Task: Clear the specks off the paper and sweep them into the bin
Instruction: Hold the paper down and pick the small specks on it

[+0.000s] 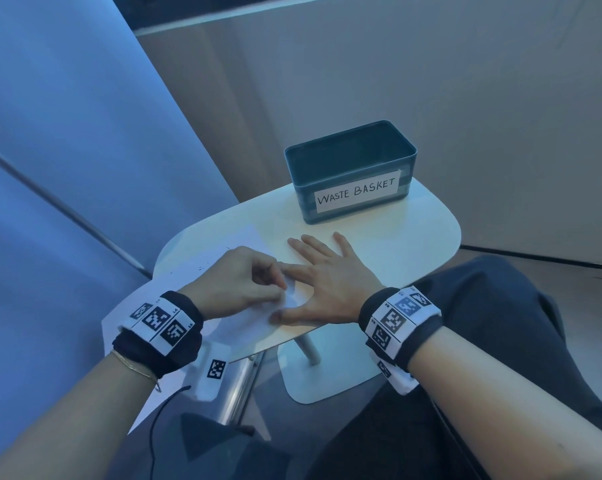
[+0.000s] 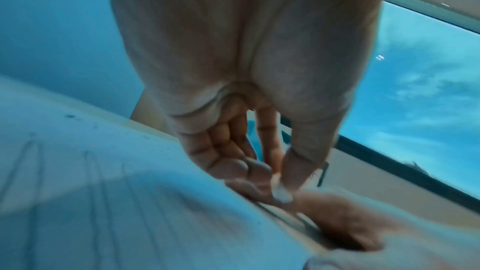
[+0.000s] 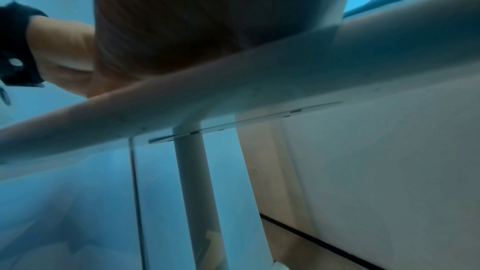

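The left hand (image 1: pixel 237 282) has its fingers curled, pinching the near right edge of the paper (image 1: pixel 244 320), while the right hand (image 1: pixel 327 282) lies flat with fingers spread, pressing the sheet's right border and the table (image 1: pixel 413 244) just beside the pinch. A few dark specks (image 1: pixel 202 268) sit on the sheet just left of the pinching fingers; in the left wrist view more specks (image 2: pixel 70 116) dot the sheet's far left part.

To do this step well, I judge the pinch should lift the edge slowly and keep the sheet slightly cupped (a sudden tilt could scatter the specks onto the table), with the flat hand steadying until the paper is under control.

The bin (image 1: pixel 351 168), a dark tin labelled "WASTE BASKET", stands beyond the flat hand's fingertips, well apart from the pinch.

The table is small, pale and rounded, on a single post, set by plain light walls with bluish panels to the left.
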